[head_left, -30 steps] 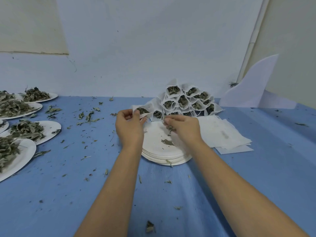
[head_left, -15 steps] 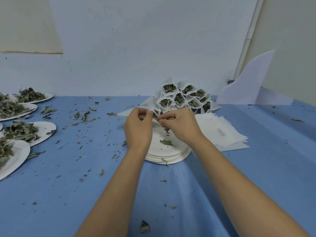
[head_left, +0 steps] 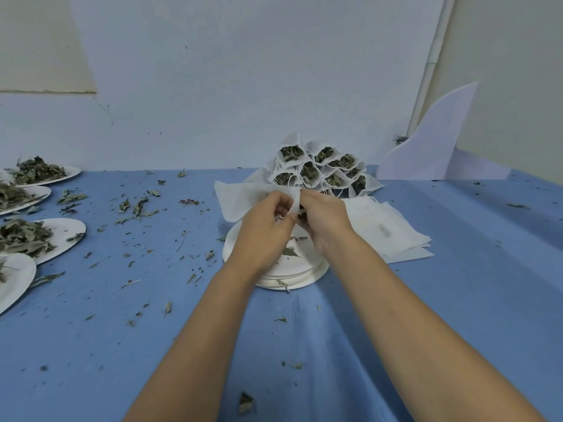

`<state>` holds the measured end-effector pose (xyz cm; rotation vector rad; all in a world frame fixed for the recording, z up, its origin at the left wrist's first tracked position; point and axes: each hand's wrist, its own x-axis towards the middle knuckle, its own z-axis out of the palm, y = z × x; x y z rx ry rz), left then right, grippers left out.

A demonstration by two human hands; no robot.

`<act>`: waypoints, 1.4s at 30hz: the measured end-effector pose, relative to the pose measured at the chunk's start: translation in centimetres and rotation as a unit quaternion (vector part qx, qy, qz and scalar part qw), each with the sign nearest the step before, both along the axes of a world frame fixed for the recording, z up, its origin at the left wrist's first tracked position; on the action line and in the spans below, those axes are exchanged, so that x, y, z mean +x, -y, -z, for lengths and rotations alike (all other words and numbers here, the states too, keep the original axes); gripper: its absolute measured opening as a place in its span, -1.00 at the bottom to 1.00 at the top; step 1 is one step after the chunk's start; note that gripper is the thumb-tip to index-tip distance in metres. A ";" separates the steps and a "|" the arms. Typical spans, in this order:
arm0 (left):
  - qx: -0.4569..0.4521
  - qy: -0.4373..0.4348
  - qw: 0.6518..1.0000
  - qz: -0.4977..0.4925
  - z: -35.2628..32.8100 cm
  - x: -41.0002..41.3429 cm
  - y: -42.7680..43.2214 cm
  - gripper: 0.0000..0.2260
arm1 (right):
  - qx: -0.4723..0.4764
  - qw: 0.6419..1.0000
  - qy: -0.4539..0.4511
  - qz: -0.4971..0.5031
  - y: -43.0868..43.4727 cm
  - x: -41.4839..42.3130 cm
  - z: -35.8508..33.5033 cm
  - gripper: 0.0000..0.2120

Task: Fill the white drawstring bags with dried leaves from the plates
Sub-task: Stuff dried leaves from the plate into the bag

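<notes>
Bag in hand: one white bag, held up over the stack of bare plates at table centre.
Lie of the bag: its body fans away from the grip to the person's left and slightly back. Its long axis runs roughly left-right, with the gathered end at the fingers.
Left hand: fingers curled, pinching the bag's near edge. It is the closer hand to the bag's body.
Right hand: fingers curled, pinching a narrow strip of the same fabric, touching the left hand's fingertips.
Grip state: both hands are clamped on the cloth. Whether a drawstring is in the pinch cannot be told.
Contents: hidden by the knuckles.
Judged step: closing or working the mouth. A pull apart along the left-right axis would likely cinch it.
Filled bags: heaped just behind the hands, mouths open, leaves showing.
Flat bags: stacked just right of the plates, nearer the right hand.
Plates of leaves: far left, well apart, on the left hand's side.
Loose leaf bits: scattered over the blue cloth.
</notes>
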<state>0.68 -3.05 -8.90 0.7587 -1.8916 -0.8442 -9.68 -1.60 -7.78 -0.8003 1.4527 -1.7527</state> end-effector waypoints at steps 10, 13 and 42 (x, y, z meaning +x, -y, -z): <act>-0.003 -0.024 0.996 -0.084 0.5 -0.4 0.2 -0.78 | 0.001 0.989 0.141 -0.042 0.3 1.8 -0.9 -0.81; -0.005 -0.050 0.993 -0.103 0.5 0.1 0.5 -0.73 | -0.019 0.987 0.146 -0.060 0.4 2.1 -1.0 -0.82; 0.046 -0.174 0.979 -0.097 -0.5 1.9 1.1 -0.76 | -0.055 0.977 -0.202 0.024 -1.1 2.0 -0.8 -0.92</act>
